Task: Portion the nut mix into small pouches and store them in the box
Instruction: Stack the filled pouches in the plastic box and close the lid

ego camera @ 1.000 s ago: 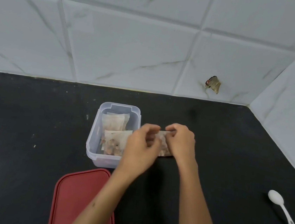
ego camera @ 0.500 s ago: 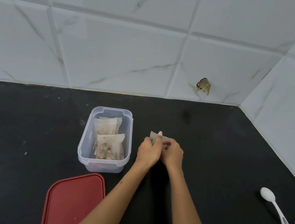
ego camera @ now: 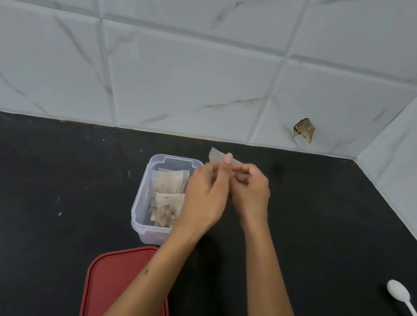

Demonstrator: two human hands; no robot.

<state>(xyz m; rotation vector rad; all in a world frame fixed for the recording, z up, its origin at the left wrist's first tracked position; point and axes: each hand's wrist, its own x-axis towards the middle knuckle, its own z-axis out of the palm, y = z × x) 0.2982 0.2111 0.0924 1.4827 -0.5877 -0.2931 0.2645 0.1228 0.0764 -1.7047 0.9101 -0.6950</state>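
Both hands meet over the black counter [ego camera: 44,178], just to the right of the clear plastic box [ego camera: 143,194], and between them they hold 1 small pouch [ego camera: 216,156]. Only its pale top strip shows, sticking up and to the left above the fingers; the rest, and whatever nut mix is in it, is hidden behind the hands. The left hand [ego camera: 204,196] has its fingers curled with 1 fingertip [ego camera: 228,157] pressed on that strip, and the right hand [ego camera: 250,188] pinches the same strip from the other side, so both are closed on the pouch, most likely pressing its mouth closed.

What matters for the coming move is direction: the box lies to the left of the pouch and slightly nearer the person, with the left hand partly over its right rim. The left hand is therefore the nearer one for lowering the pouch in. The box's long axis runs away from the person, and 2 filled pouches [ego camera: 169,192] already stand across it, 1 behind the other, leaning. The held strip runs roughly left to right, so it seems already turned the way the stored ones sit.

The red lid [ego camera: 114,290] lies flat on the counter, near the person, and a white spoon [ego camera: 404,301] rests well apart at the right.
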